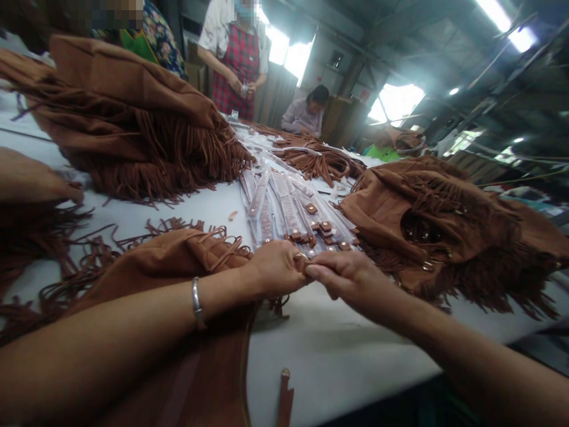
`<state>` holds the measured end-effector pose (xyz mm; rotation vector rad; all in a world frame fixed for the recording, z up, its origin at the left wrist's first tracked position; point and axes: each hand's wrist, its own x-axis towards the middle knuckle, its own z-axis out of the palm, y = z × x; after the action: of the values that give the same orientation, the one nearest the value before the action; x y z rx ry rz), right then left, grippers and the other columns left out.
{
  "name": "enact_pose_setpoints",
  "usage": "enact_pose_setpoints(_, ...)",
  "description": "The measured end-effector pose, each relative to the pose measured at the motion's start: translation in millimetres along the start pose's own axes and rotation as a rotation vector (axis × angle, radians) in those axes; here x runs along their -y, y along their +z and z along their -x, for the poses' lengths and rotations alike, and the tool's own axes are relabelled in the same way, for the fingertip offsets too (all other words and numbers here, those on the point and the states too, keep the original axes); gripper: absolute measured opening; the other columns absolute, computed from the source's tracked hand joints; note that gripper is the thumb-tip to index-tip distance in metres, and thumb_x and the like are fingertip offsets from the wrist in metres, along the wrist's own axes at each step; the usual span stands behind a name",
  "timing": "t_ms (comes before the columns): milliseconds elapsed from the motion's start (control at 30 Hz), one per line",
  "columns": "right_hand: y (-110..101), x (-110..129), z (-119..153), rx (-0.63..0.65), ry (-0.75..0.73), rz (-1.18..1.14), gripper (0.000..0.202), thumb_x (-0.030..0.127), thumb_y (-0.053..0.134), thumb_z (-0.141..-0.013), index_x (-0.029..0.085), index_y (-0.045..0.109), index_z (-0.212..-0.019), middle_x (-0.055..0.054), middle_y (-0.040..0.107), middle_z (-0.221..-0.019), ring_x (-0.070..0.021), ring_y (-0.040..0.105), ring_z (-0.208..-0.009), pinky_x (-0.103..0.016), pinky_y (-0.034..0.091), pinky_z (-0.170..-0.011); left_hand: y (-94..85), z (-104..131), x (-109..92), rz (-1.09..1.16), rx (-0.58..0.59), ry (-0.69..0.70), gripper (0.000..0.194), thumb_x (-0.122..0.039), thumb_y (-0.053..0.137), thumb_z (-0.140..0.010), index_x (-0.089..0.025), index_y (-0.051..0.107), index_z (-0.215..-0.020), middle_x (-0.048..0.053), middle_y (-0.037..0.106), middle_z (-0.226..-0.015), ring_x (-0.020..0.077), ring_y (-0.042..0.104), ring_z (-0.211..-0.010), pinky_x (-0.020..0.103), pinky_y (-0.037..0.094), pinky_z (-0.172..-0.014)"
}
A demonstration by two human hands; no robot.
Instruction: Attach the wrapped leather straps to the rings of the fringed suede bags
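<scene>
My left hand (278, 270), with a silver bracelet on its wrist, is closed around a small brown leather tab (305, 264) with a bit of gold-coloured metal. Meeting it from the other side, my right hand (349, 274) pinches the same tab between thumb and fingers. Most of the tab is hidden by my fingers. Just beyond lie several plastic-wrapped leather straps (284, 204) with studded brown ends. Under my left forearm is a brown fringed leather piece (178, 261). A short leather strip (285, 397) with a metal stud lies near the table's front edge.
Brown fringed bags are heaped at the left (133, 112) and the right (444, 219) of the white table (355, 356). Another person's hand (40, 178) reaches in at the left edge. A person in a checked apron (235, 65) stands across the table; another person (306, 112) sits farther back.
</scene>
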<state>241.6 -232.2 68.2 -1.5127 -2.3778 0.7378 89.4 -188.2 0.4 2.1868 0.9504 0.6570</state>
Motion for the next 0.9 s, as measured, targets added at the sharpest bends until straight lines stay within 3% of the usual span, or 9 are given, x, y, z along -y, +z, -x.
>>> enact_pose_setpoints(100,-33,3,-20,0.394,0.125,-0.179,0.036,0.040,0.048,-0.085,0.013,0.054,-0.061,0.004,0.043,-0.046,-0.0055,0.034,-0.039,-0.018,0.025,-0.038,-5.0,2,-5,-0.147,0.042,-0.018,0.030,-0.046,0.050,-0.071,-0.017,0.055,-0.066,-0.002,0.052,-0.055,0.0125,0.049,-0.051,0.021,0.029,-0.047)
enact_pose_setpoints(200,-50,0,-31,0.477,0.293,-0.362,0.036,0.041,0.050,-0.083,0.013,0.049,-0.060,0.006,0.038,-0.041,-0.0028,0.023,-0.033,-0.016,0.016,-0.032,-10.5,6,-12,-0.371,-0.036,0.015,0.039,-0.049,0.056,-0.067,-0.018,0.052,-0.090,0.002,0.060,-0.071,0.0191,0.055,-0.059,0.025,0.035,-0.050)
enact_pose_setpoints(267,-49,-7,-32,0.453,0.363,-0.495,0.034,0.040,0.050,-0.083,0.013,0.050,-0.064,0.008,0.036,-0.040,-0.0023,0.019,-0.032,-0.015,0.013,-0.031,-12.9,7,-15,-0.479,-0.042,0.042,0.040,-0.049,0.055,-0.069,-0.017,0.050,-0.093,0.004,0.061,-0.075,0.0222,0.058,-0.063,0.028,0.039,-0.053)
enact_pose_setpoints(433,-26,-44,-35,0.355,0.364,-0.687,0.030,0.038,0.048,-0.083,0.015,0.043,-0.064,0.008,0.032,-0.041,-0.0031,0.020,-0.033,-0.014,0.013,-0.030,-16.6,4,-9,-0.778,-0.007,0.118,0.015,-0.027,0.048,-0.080,-0.014,0.052,-0.087,0.008,0.060,-0.078,0.0259,0.058,-0.073,0.037,0.043,-0.067)
enact_pose_setpoints(533,-10,-70,-36,0.286,0.396,-0.692,0.026,0.033,0.039,-0.087,0.015,0.042,-0.068,0.009,0.028,-0.044,-0.0037,0.018,-0.033,-0.013,0.015,-0.031,-18.0,4,-8,-0.969,-0.072,0.159,0.027,-0.033,0.057,-0.077,-0.011,0.054,-0.092,0.013,0.059,-0.086,0.0317,0.055,-0.084,0.044,0.040,-0.076)
enact_pose_setpoints(633,7,-89,-33,0.250,0.411,-0.670,0.028,0.033,0.035,-0.090,0.014,0.047,-0.073,0.009,0.029,-0.046,-0.0041,0.019,-0.033,-0.015,0.020,-0.032,-15.0,12,-18,-0.993,-0.098,0.251,0.031,-0.035,0.058,-0.077,-0.012,0.054,-0.097,0.014,0.057,-0.097,0.0326,0.051,-0.096,0.043,0.038,-0.081)
enact_pose_setpoints(700,17,-93,-30,0.199,0.402,-0.607,0.031,0.034,0.035,-0.091,0.013,0.051,-0.074,0.007,0.034,-0.046,-0.0047,0.025,-0.033,-0.016,0.023,-0.033,-11.2,21,-31,-0.928,0.012,0.244,0.024,-0.036,0.052,-0.081,-0.014,0.055,-0.090,0.010,0.059,-0.089,0.0280,0.054,-0.087,0.037,0.039,-0.074)
enact_pose_setpoints(800,18,-89,-21,0.076,0.353,-0.435,0.031,0.032,0.040,-0.089,0.011,0.056,-0.073,-0.001,0.051,-0.054,-0.0091,0.045,-0.044,-0.019,0.034,-0.042,-6.3,36,-54,-0.808,0.263,0.102,0.025,-0.037,0.042,-0.086,-0.017,0.054,-0.078,0.005,0.060,-0.073,0.0208,0.056,-0.068,0.030,0.036,-0.059)
enact_pose_setpoints(900,3,-86,4,-0.124,0.258,-0.202,0.020,0.023,0.046,-0.086,0.009,0.059,-0.091,-0.013,0.062,-0.090,-0.0208,0.056,-0.085,-0.027,0.043,-0.071,-6.2,55,-74,-0.706,0.415,-0.025,0.028,-0.037,0.038,-0.087,-0.018,0.052,-0.073,0.003,0.059,-0.070,0.0172,0.055,-0.061,0.027,0.032,-0.054)
